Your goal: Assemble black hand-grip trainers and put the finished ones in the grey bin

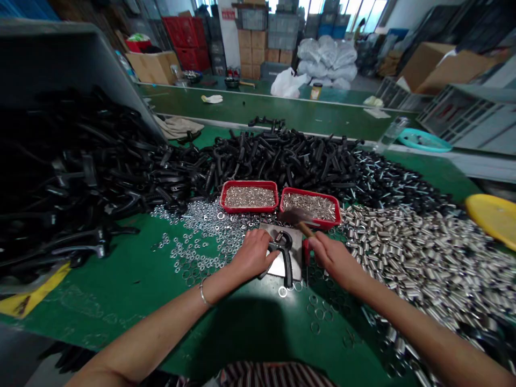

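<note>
On a flat metal plate [297, 250] lies a black curved handle part [287, 263], its ring end towards the back and a small shiny metal piece [279, 236] at that end. My left hand [253, 251] is closed on the part's left side, with the thumb pressed towards it. My right hand [327, 257] grips the wooden handle of a hammer [307, 230]. The hammer's head is smeared by motion and hangs above the plate's back edge. Just left of my right hand is a red-handled tool [306, 252], partly hidden.
Two red trays [250, 208] of tiny metal pins stand behind the plate. Black handle parts [258, 156] pile up behind and at left. Washers [201, 236] lie at left, metal sleeves [411, 252] heap at right. Thin rings [318, 313] lie in front. A yellow lid [494, 217] sits far right.
</note>
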`<state>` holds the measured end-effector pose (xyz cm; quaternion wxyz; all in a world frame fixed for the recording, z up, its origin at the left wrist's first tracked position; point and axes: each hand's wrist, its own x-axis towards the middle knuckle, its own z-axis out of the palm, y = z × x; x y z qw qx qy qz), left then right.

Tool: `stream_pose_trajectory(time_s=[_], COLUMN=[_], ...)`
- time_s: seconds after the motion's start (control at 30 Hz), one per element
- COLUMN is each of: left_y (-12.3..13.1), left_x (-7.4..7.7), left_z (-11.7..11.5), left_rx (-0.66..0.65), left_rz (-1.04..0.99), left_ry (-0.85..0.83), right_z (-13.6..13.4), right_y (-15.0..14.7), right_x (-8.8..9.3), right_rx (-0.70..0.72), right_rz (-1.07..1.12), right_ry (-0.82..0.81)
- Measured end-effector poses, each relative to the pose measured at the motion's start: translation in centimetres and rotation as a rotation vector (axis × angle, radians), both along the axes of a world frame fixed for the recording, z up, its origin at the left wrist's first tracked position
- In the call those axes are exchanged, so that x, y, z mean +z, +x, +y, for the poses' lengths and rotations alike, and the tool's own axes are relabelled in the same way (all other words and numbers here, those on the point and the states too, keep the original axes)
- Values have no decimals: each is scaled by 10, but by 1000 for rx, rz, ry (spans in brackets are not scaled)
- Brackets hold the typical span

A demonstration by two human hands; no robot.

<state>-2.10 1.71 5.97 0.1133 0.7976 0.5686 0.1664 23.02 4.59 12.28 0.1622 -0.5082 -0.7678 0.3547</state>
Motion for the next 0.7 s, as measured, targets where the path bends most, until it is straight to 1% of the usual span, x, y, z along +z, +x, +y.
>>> stream_pose_trajectory(time_s=[0.07, 0.1, 0.13, 0.2, 0.23, 0.27, 0.33, 0.4, 0.5, 0.57, 0.6, 0.63, 0.7], left_y=[2, 3, 4, 6, 6, 5, 3, -1, -4, 2, 6, 11, 20], left_x=[1, 1, 2, 1, 1, 1, 2, 5, 10, 11, 11, 10, 6], left_z=[1, 2, 3, 4, 4, 4, 2, -2, -15, -24, -28, -31, -33], left_rx=[21, 28, 31, 36, 38, 38, 36, 55, 142, 185, 192, 194, 185], left_rz=[13, 17, 19, 16, 11, 4, -21, -51, -46, 3, 32, 57, 94], left_ry=[-23, -29, -33, -34, -36, -40, -40, 2, 75, 29, -17, -62, -108], right_z=[11, 15, 18, 22, 23, 22, 19, 12, -2, -9, -11, -13, -15], right_y=[-4, -4, -4, -3, -3, -3, -2, 0, 5, 7, 7, 7, 6], right_x=[-7, -10, -13, -15, -15, -14, -10, -7, -8, -13, -16, -18, -20], right_rx=[72, 83, 64, 2, -7, 8, 77, 119, 122, 123, 126, 121, 79], right_rz=[-53, -54, -33, 9, 4, -19, -79, -76, -39, -62, -71, -68, -17], right_ry=[-134, -175, -173, -81, -45, -44, -101, -140, -72, -62, -97, -167, -366])
